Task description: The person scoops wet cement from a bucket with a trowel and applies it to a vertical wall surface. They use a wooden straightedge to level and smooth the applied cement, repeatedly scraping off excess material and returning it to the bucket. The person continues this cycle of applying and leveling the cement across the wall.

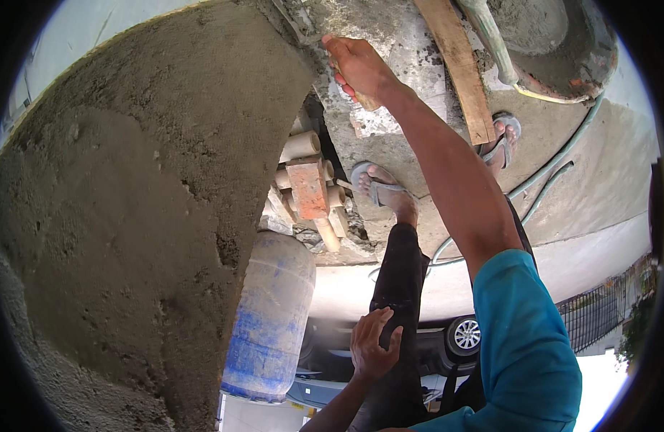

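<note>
My right hand (361,70) reaches out to the top of the view, its fingers wrapped round the wooden handle of a trowel (368,102). The metal end of the trowel lies close to the edge of the grey, wet-looking mortar wall (159,165), and its blade shows only in part. Coarse patches and small pits mark the mortar. Down near my dark trouser leg, my left hand (374,349) hangs with its fingers apart and nothing in it.
A red brick (308,189) lies on pipe pieces beside a blue-and-white drum (271,317). To the right are a wooden plank (458,72), a round mortar pan (562,65) and a green hose (570,147). A parked car (447,338) stands behind me.
</note>
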A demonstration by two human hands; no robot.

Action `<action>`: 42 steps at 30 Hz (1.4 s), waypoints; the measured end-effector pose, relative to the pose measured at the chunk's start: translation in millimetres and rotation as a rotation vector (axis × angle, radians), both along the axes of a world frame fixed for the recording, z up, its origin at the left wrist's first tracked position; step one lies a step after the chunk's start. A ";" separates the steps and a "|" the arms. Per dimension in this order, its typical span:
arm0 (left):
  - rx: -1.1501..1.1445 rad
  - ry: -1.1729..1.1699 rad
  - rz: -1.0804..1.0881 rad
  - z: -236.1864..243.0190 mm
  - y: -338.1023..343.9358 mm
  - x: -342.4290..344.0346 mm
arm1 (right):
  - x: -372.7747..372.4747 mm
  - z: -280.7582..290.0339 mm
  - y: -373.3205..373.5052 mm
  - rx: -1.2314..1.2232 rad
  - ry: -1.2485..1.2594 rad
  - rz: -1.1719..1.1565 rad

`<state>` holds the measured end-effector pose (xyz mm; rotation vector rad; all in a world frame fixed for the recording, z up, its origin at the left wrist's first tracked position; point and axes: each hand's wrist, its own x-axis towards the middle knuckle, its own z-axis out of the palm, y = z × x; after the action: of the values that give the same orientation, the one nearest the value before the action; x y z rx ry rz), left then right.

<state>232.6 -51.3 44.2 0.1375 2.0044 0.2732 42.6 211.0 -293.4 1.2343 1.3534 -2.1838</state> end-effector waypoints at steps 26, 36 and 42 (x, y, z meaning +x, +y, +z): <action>-0.065 -0.029 -0.108 -5.9 3.4 -3.1 | 46.0 -29.8 -40.1 -0.101 -0.020 -0.121; 0.017 0.035 -0.254 -10.5 -3.4 1.6 | 55.8 35.5 -55.0 -0.048 0.119 -0.056; -0.019 0.000 -0.165 -10.3 -1.5 -3.3 | 84.0 30.7 -49.0 -0.359 0.016 -0.137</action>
<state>229.2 -52.7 33.9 0.2894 1.9817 0.1490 126.5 162.0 -262.7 1.1996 0.8497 -2.3982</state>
